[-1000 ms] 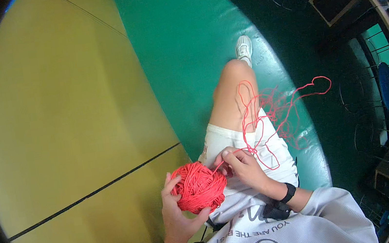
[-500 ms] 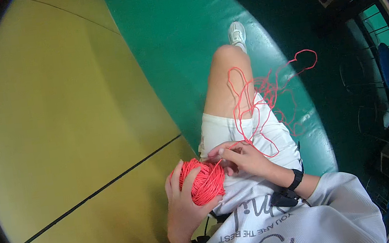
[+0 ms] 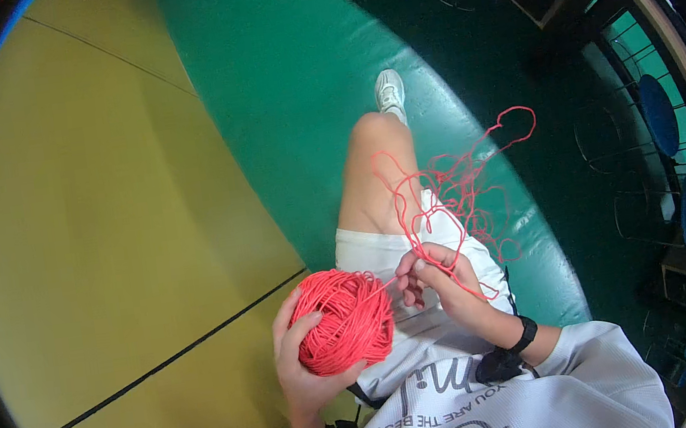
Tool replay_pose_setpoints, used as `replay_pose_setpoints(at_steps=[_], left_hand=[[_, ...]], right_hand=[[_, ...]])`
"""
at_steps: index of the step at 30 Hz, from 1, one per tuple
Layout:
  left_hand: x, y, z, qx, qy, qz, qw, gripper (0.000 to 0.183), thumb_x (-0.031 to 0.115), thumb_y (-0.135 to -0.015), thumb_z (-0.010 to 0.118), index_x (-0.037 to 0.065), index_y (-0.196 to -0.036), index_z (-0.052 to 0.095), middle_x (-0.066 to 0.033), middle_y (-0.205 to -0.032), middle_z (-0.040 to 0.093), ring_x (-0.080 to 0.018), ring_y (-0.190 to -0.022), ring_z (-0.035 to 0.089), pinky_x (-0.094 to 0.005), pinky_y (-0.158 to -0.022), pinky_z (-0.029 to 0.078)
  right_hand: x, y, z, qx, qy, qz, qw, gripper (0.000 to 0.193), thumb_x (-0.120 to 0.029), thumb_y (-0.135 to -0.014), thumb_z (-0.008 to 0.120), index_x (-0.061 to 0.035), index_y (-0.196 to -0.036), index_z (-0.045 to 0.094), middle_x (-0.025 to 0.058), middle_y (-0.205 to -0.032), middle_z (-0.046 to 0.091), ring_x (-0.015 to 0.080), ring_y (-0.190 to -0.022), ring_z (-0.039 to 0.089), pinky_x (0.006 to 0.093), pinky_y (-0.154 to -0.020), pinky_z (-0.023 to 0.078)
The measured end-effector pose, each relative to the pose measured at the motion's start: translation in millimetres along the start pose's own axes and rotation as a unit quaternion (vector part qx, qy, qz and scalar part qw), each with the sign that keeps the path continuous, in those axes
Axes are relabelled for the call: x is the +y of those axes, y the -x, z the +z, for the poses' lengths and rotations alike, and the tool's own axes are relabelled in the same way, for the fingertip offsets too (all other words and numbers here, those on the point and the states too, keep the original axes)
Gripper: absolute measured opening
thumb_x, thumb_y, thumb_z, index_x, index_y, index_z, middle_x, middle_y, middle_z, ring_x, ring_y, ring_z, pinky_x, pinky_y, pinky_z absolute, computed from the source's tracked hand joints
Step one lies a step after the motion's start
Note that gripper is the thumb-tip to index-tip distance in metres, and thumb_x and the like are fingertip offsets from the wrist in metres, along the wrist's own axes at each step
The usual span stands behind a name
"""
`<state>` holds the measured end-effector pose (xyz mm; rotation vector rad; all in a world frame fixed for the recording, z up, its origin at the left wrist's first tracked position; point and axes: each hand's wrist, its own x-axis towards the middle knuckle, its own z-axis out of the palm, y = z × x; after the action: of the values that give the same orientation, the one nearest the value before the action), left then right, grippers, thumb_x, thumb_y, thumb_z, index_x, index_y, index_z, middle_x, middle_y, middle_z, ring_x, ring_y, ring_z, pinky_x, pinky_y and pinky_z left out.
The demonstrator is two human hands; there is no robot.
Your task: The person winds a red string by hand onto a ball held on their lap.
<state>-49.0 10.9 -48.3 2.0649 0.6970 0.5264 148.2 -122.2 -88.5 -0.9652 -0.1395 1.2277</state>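
A big ball of red cord (image 3: pixel 343 322) rests in my left hand (image 3: pixel 300 362), with the fingers curled round its left side and underside. Just right of the ball, my right hand (image 3: pixel 447 282) pinches the strand of red cord (image 3: pixel 384 285) that runs out from it. Past my right fingers the loose cord (image 3: pixel 457 190) spreads in tangled loops over my thigh and the green floor. Some of its far loops are blurred.
My bare knee and white shorts (image 3: pixel 364 244) lie under the cord. A yellow table-like surface (image 3: pixel 119 226) with black seams fills the left. Beyond the green floor (image 3: pixel 275 93), blue round seats (image 3: pixel 657 114) stand at the far right.
My right hand has moved a little away from the ball, drawing the strand out between them. The ball has turned so more of it shows. The whole view has shifted slightly.
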Motion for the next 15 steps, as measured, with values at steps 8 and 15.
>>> replay_pose_setpoints(at_steps=[8,15], left_hand=[[6.8,15.8,17.6,-0.018,0.020,0.012,1.000,0.085,0.029,-0.057,0.094,0.010,-0.122,0.042,-0.0265,-0.142,0.039,-0.0454,-0.135,0.039,-0.0583,-0.111,0.034],[57.0,-34.3,38.4,-0.071,-0.184,-0.008,0.980,0.057,0.029,-0.080,0.077,0.008,-0.125,0.049,-0.0157,-0.128,0.059,-0.0364,-0.126,0.053,-0.0582,-0.111,0.029]], right_hand=[[8.8,0.7,8.2,0.040,0.057,0.021,0.997,0.017,-0.013,-0.103,0.048,-0.0042,-0.099,0.061,-0.0031,-0.084,0.056,0.0024,-0.074,0.048,0.0184,-0.068,0.039],[2.1,-9.2,11.3,-0.069,0.177,-0.033,0.981,0.018,-0.012,-0.103,0.048,0.0009,-0.103,0.060,0.0017,-0.093,0.062,0.0081,-0.087,0.056,0.0250,-0.079,0.048]])
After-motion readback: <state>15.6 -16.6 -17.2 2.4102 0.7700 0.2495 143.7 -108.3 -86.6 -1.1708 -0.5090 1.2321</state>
